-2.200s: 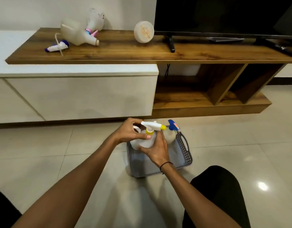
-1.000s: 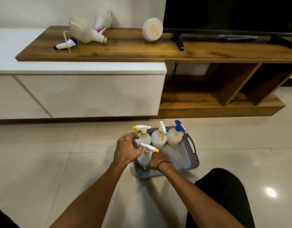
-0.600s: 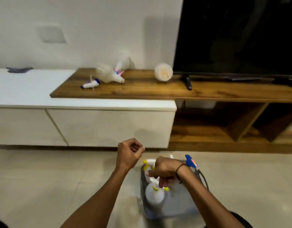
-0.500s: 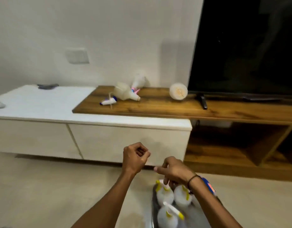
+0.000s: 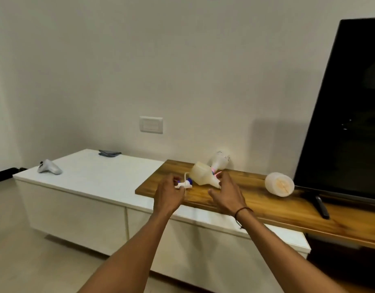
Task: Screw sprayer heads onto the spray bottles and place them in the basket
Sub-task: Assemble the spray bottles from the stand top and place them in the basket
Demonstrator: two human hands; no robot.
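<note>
Change: the view is being raised from the floor to the wooden shelf point(image 5: 266, 205) – the basket with its finished bottles, seen a moment ago, is no longer being shown
Meaning for the task: one bottle is judged as delivered, and the next bottle and head are being fetched
Left hand point(image 5: 167, 196): being brought over the loose sprayer head point(image 5: 184, 184), white with a blue collar, lying on the shelf's left end; fingers are curled around it, apparently touching, though a firm grip cannot be told
Right hand point(image 5: 226, 194): being held spread and empty, just short of the headless bottle point(image 5: 203, 176) lying on its side
Other bottles: a second bottle point(image 5: 220, 162) with a pink head is being left behind the first, against the wall; a third point(image 5: 279, 184) is lying near the television point(image 5: 342, 115)
Next step – judged: head and bottle are to be lifted and screwed together
Writing: none is being made out; no brand or label is readable on any bottle
</note>
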